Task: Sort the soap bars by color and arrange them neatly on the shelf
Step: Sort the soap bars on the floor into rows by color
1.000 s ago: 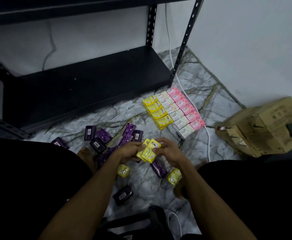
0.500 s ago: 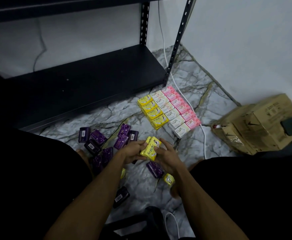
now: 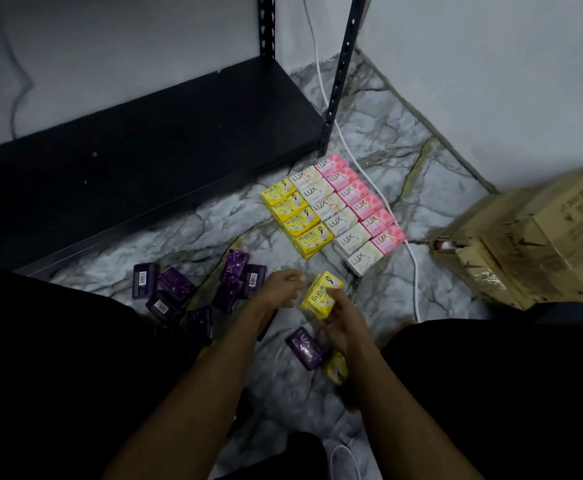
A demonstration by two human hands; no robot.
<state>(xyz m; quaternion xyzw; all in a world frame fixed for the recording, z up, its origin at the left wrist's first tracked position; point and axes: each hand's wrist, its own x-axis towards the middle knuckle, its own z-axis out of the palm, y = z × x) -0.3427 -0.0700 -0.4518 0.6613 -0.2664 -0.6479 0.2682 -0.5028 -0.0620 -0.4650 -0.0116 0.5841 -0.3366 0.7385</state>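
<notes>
The right hand (image 3: pixel 342 323) grips a yellow soap stack (image 3: pixel 319 295) above the floor; the left hand (image 3: pixel 279 289) hovers relaxed, empty. Best placement: flush against the yellow row (image 3: pixel 297 220), labels aligned.

The right hand (image 3: pixel 343 323) grips a yellow soap pack (image 3: pixel 319 295) above the marble floor (image 3: pixel 380 140). The left hand (image 3: pixel 281 289) hangs just beside it, fingers loosely curled, holding nothing. Near the shelf's (image 3: pixel 179 133) front right corner, sorted soap lies in three touching rows: yellow bars (image 3: pixel 295 216), white bars (image 3: pixel 335 220) and pink bars (image 3: pixel 361 202). Purple bars (image 3: pixel 179 296) lie scattered by the shelf's front edge; one purple bar (image 3: pixel 305 348) and a yellow bar (image 3: pixel 337 368) lie under the right wrist. A cardboard box (image 3: pixel 532 244) sits at the right, a white cable (image 3: pixel 362 171) beside the rows.
</notes>
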